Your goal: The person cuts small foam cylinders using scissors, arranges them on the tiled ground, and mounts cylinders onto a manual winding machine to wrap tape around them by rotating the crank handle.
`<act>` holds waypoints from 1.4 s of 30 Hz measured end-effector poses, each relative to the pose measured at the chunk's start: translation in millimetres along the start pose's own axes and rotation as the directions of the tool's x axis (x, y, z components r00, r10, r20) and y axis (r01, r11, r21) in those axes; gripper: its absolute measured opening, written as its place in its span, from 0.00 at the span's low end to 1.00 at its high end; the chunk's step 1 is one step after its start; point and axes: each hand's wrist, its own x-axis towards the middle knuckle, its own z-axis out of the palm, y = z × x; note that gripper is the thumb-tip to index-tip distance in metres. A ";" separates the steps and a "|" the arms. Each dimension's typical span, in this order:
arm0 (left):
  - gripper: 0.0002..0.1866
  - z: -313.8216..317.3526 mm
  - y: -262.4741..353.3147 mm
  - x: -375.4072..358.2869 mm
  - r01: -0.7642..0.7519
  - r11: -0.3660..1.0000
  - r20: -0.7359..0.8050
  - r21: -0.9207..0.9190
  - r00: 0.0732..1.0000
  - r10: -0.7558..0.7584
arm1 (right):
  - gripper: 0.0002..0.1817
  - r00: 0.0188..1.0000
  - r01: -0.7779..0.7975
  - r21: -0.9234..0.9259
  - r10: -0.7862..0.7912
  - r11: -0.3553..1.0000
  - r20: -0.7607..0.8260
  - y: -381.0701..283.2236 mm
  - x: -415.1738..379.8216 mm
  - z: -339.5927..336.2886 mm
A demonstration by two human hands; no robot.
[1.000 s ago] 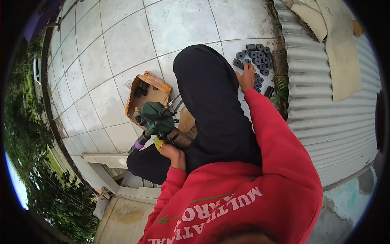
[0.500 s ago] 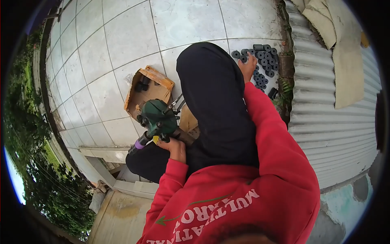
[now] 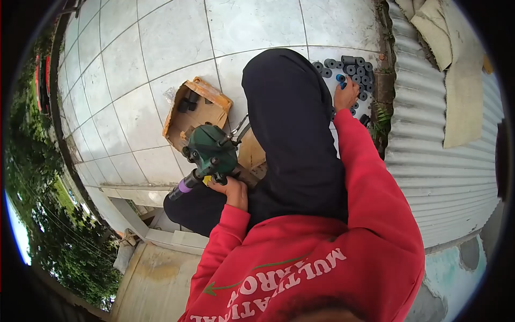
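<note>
At the upper right, my right hand point(image 3: 347, 96) is closed at the fingertips on a small dark cylinder with a blue tint point(image 3: 340, 78). Around it, many dark grey cylinders with centre holes point(image 3: 358, 71) stand close together on the tiles. A green machine with a crank-like rod point(image 3: 211, 150) is between my legs, its dark tube with a purple band point(image 3: 185, 187) pointing down left. My left hand point(image 3: 234, 191) is at the machine's lower side, fingers curled and partly hidden beneath it. A bit of yellow shows by those fingertips.
Beyond the machine lies an open cardboard box point(image 3: 170, 124) with several black pieces point(image 3: 189, 101) inside. My bent dark-trousered knee point(image 3: 284, 107) rises between the machine and the cylinders. Corrugated metal sheeting point(image 3: 424, 177) borders the right side, with folded cloth-like material point(image 3: 461, 102) on it.
My right hand has moved slightly, and a blue-tinted cylinder now shows at its fingertips. The view has shifted a little. My left hand stays by the machine.
</note>
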 end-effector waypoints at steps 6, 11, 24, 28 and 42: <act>0.25 -15.7 -17.8 11.5 -0.028 0.997 0.003 0.070 1.000 0.028 | 0.31 0.998 0.059 0.123 -0.062 0.991 0.025 15.8 1.2 -4.4; 0.25 -14.6 -14.5 11.3 -0.021 1.000 0.042 -0.012 0.999 0.021 | 0.31 0.992 0.104 -0.012 -0.102 0.995 0.075 17.1 -1.1 -11.5; 0.21 -9.0 -9.6 5.3 0.001 1.000 0.029 -0.013 1.000 -0.001 | 0.21 0.988 0.069 0.183 -0.093 0.981 0.123 42.5 -35.2 -31.9; 0.17 -8.5 -13.4 8.2 -0.081 0.996 -0.023 0.023 0.996 0.081 | 0.17 0.978 -0.126 0.206 0.087 0.970 0.189 75.8 -101.6 -21.9; 0.09 -10.2 -12.4 9.3 -0.034 0.999 -0.095 -0.004 0.995 0.033 | 0.14 0.861 -0.506 0.428 0.403 0.749 0.311 80.5 -120.5 7.4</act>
